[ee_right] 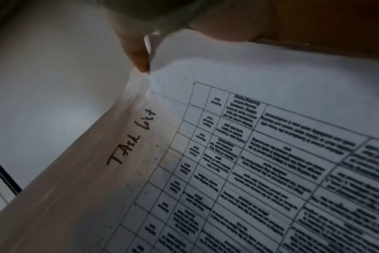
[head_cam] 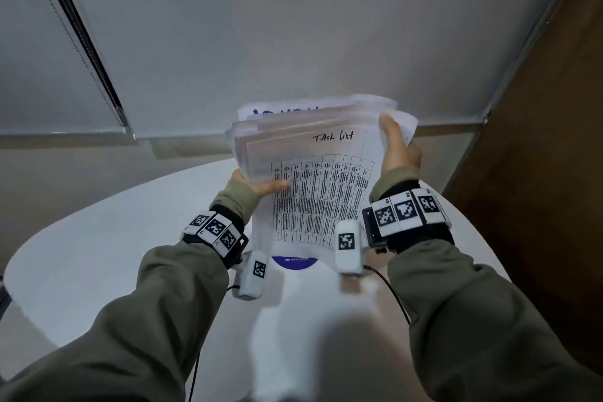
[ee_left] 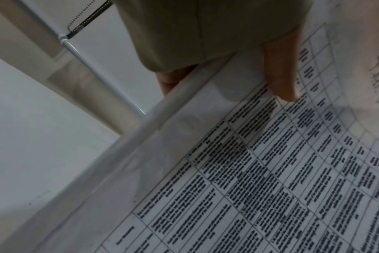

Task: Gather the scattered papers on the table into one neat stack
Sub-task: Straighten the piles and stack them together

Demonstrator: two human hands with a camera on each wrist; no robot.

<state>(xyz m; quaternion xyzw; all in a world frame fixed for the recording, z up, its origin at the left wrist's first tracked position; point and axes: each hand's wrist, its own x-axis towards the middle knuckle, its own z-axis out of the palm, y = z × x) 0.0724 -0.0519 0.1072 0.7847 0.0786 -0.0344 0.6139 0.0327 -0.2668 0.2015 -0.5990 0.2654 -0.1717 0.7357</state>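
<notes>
A stack of several white papers (head_cam: 313,179) stands nearly upright, its lower edge near the white table (head_cam: 98,254). The front sheet carries a printed grid and the handwritten words "Task list" (ee_right: 132,138). My left hand (head_cam: 261,186) grips the stack's left edge, thumb (ee_left: 281,82) lying across the front sheet and fingers behind. My right hand (head_cam: 396,147) holds the upper right edge, thumb (ee_right: 136,56) pinching the sheets. The top edges of the papers fan out unevenly. A sheet with a blue round mark (head_cam: 293,263) shows at the bottom.
The round white table has its far edge close to a grey wall (head_cam: 293,26). A window blind with a bead chain (head_cam: 75,29) hangs at the left. A brown panel (head_cam: 554,108) runs down the right side.
</notes>
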